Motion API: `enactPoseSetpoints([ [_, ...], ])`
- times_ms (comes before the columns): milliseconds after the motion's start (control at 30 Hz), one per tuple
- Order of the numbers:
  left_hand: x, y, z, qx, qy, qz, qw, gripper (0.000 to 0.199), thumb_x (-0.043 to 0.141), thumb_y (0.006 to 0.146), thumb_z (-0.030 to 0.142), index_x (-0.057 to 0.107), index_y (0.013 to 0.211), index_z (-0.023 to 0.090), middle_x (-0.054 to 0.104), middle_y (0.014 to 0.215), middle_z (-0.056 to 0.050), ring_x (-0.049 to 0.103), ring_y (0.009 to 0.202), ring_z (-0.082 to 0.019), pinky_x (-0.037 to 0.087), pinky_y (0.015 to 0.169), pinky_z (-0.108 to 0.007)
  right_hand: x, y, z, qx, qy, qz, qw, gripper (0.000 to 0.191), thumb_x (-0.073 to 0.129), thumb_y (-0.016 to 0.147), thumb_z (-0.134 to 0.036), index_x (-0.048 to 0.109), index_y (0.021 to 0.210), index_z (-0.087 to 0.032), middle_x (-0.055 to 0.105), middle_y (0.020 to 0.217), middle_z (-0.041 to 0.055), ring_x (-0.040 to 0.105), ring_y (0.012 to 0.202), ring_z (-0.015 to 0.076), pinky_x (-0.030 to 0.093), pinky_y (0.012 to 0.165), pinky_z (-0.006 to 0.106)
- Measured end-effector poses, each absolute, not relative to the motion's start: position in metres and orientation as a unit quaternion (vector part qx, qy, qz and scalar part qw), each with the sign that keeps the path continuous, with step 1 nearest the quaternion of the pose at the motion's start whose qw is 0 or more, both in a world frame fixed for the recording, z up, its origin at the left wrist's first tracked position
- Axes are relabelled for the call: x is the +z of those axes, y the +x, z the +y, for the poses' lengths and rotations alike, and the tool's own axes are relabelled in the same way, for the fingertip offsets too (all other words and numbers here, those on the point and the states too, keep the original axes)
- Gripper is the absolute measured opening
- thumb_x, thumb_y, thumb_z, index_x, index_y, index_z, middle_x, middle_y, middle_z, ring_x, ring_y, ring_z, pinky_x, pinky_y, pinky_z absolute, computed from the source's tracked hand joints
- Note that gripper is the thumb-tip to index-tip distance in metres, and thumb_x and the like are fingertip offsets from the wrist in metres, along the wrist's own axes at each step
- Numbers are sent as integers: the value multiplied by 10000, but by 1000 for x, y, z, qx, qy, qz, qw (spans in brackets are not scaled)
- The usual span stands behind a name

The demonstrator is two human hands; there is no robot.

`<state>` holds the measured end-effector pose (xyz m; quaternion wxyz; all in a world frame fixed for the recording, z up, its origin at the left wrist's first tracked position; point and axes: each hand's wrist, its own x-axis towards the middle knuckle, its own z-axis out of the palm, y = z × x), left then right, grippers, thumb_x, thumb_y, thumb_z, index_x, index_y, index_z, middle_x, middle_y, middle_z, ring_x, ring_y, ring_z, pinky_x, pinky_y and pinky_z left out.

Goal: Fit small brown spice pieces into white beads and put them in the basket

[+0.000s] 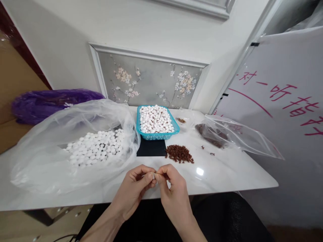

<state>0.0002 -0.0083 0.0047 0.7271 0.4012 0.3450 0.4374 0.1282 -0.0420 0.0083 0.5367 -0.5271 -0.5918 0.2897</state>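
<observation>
My left hand (140, 184) and my right hand (174, 188) meet fingertip to fingertip above the table's front edge. Both are closed in a pinch; a small pale spot shows between them, too small to name. Just beyond my right hand lies a pile of small reddish-brown star-shaped pieces (179, 153). A blue plastic basket (157, 136) behind them is heaped with white balls (156, 119), some showing reddish spots. Left of my hands, a large clear plastic bag (50, 161) lies open with many loose white balls (94, 148) in it.
A black flat pad (150, 148) lies under the basket's front. To the right, a clear zip bag (242, 136) holds brown pieces (212, 134), with two loose ones nearby. A purple bag (50, 102) sits at back left. A whiteboard (285, 111) stands right of the white table (239, 178).
</observation>
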Motion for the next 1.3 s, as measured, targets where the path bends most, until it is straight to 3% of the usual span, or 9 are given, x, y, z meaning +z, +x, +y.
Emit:
enactPoseSetpoints([
  [233, 3, 0, -7, 438, 401, 343, 728, 111, 685, 753, 237, 691, 759, 127, 589, 682, -3, 488, 639, -74, 436, 677, -193, 8, 137, -35, 458, -478, -525, 535, 69, 542, 846, -214, 480, 821, -197, 546, 707, -34, 544, 666, 112, 432, 623, 224],
  [333, 2, -1, -7, 433, 376, 330, 750, 118, 674, 765, 235, 668, 837, 141, 596, 728, -4, 505, 647, -72, 443, 682, -201, 8, 144, -37, 510, -429, -531, 523, 95, 494, 885, -242, 531, 955, -188, 549, 758, -16, 538, 672, 108, 449, 652, 238],
  [500, 3, -1, -5, 423, 362, 309, 771, 233, 675, 766, 201, 557, 966, 208, 612, 746, 11, 552, 665, -83, 453, 706, -224, 12, 151, -43, 438, -432, -629, 475, 262, 477, 899, -226, 596, 1132, -232, 510, 846, 12, 519, 727, 122, 449, 679, 250],
  [767, 0, -2, -6, 418, 374, 300, 772, 225, 660, 783, 200, 530, 966, 189, 564, 649, 42, 522, 609, -59, 425, 648, -183, 21, 147, -44, 383, -453, -658, 464, 289, 441, 898, -115, 651, 1051, -240, 518, 840, 7, 532, 739, 114, 445, 695, 228],
  [1300, 0, 1, -5, 431, 382, 306, 758, 197, 677, 766, 204, 530, 896, 184, 595, 706, 23, 528, 663, -73, 413, 683, -204, 9, 135, -43, 264, -487, -675, 488, 246, 392, 903, -120, 612, 996, -178, 539, 899, 54, 557, 802, 151, 472, 734, 265],
])
